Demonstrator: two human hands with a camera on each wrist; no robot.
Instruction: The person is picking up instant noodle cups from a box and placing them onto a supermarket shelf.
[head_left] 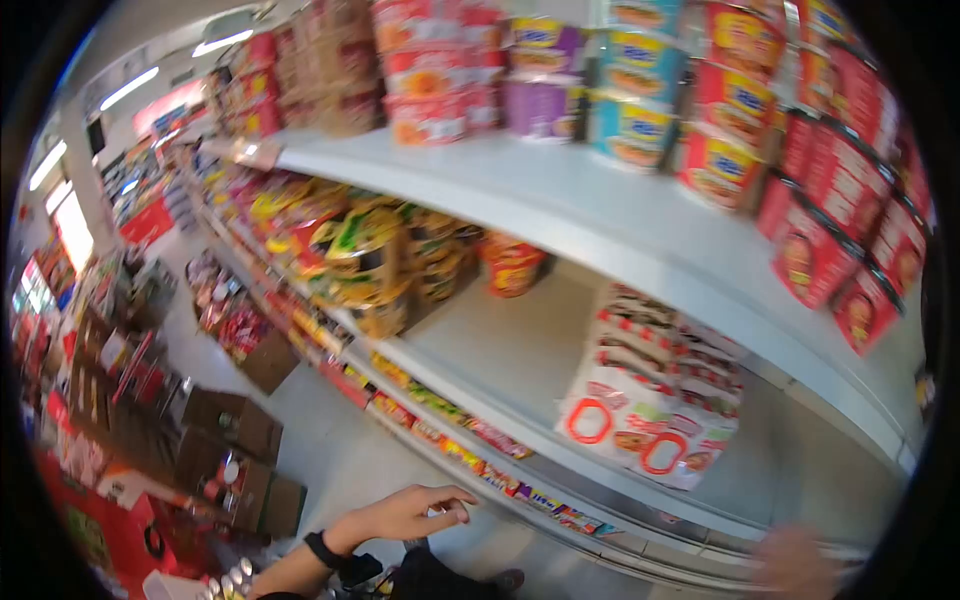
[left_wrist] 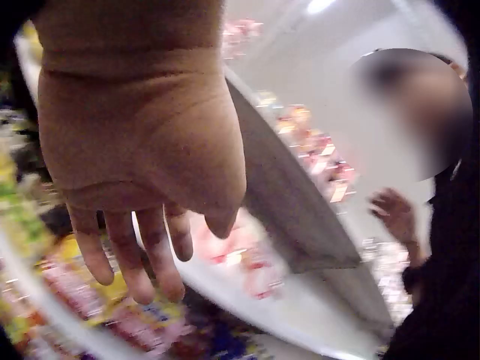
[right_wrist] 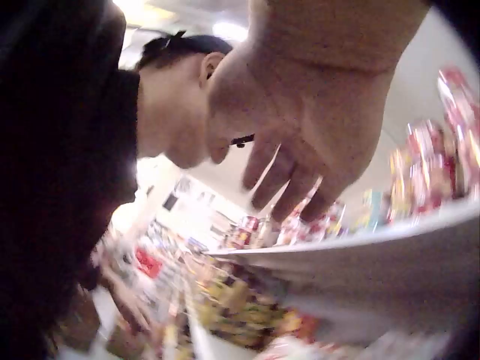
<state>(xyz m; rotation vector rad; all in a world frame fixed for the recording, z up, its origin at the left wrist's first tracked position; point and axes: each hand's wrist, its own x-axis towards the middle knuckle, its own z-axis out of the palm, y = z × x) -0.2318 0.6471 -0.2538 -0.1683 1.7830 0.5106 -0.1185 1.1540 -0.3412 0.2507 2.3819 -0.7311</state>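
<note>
Left hand hangs loosely spread, empty; right hand, near right, likewise; white packs stand in rows on the right of the shelf; handling them well probably wants light, even support from both sides.

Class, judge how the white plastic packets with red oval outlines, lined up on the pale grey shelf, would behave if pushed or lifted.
The packets have soft, uneven edges, so they would probably flex when gripped. Standing in rows near the front edge of the shelf, the foremost might tip forward if pushed from behind.
</note>
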